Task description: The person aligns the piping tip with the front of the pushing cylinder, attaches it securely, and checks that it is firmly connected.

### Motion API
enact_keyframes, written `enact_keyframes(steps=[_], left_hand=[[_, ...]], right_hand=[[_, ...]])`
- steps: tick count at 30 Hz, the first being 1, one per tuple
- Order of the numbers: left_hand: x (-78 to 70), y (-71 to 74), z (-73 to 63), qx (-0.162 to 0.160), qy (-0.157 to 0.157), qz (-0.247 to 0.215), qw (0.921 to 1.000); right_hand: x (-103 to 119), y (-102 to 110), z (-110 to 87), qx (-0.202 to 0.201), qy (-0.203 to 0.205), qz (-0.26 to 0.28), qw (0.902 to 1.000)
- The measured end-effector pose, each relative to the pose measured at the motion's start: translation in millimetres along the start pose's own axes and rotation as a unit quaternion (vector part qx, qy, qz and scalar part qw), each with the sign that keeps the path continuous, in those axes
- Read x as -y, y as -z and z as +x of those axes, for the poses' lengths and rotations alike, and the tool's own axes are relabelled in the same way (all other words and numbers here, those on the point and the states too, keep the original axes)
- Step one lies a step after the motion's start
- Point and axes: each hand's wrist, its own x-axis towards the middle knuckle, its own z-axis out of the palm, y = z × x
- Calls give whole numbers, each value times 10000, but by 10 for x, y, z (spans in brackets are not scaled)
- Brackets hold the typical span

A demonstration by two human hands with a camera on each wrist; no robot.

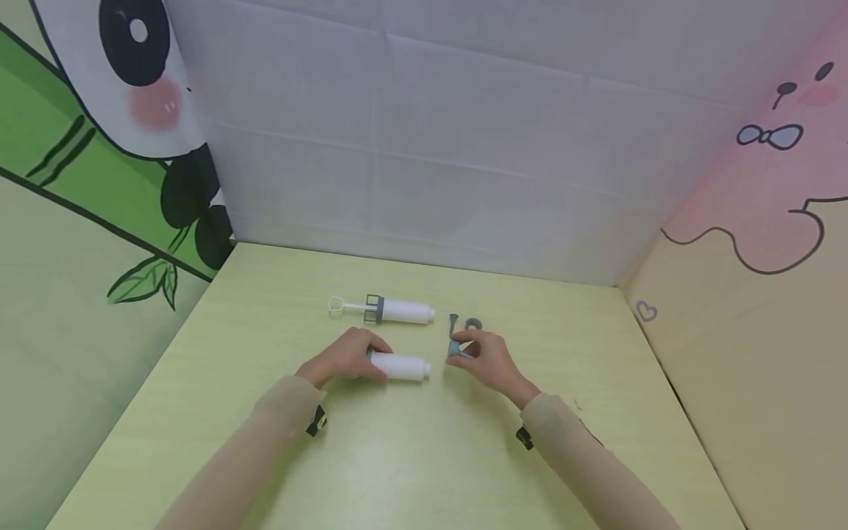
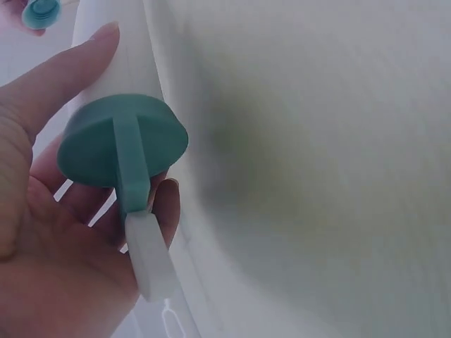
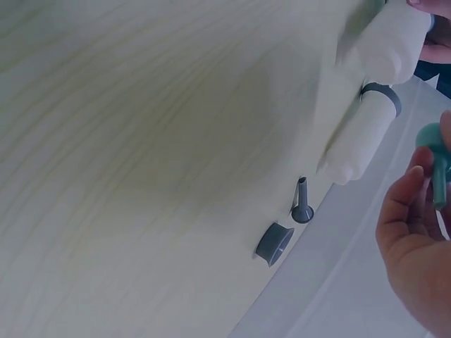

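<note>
My left hand (image 1: 346, 355) grips a white syringe-like barrel (image 1: 400, 367) lying sideways above the table, its narrow tip pointing right. In the left wrist view a teal end cap (image 2: 88, 151) with a teal bar closes its near end, and a white handle piece (image 2: 151, 257) sticks out past the bar. The thumb lies along the barrel, with fingers curled beneath. To the right, my right hand (image 1: 489, 361) pinches a small teal nozzle (image 1: 453, 348) with a round wide end and a thin spout, apart from the barrel.
Behind the left hand lies a second white syringe (image 1: 405, 312) with a dark grey collar (image 1: 374, 309) and a drawn-out plunger with a loop handle (image 1: 336, 304). A grey nozzle (image 1: 453, 322) and a grey ring (image 1: 473, 324) lie just beyond the right hand. A white wall stands behind the table.
</note>
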Motion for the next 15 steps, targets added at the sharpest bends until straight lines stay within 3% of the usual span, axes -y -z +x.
enact_keyframes(steps=[5,15], left_hand=[[-71,52,39,-152,-93,65,9998],[-237,171,47,-137,148,137,9997]], right_hand=[[29,11,-2,-22,19,37,10000],[58,22,9,-15,84,37,10000]])
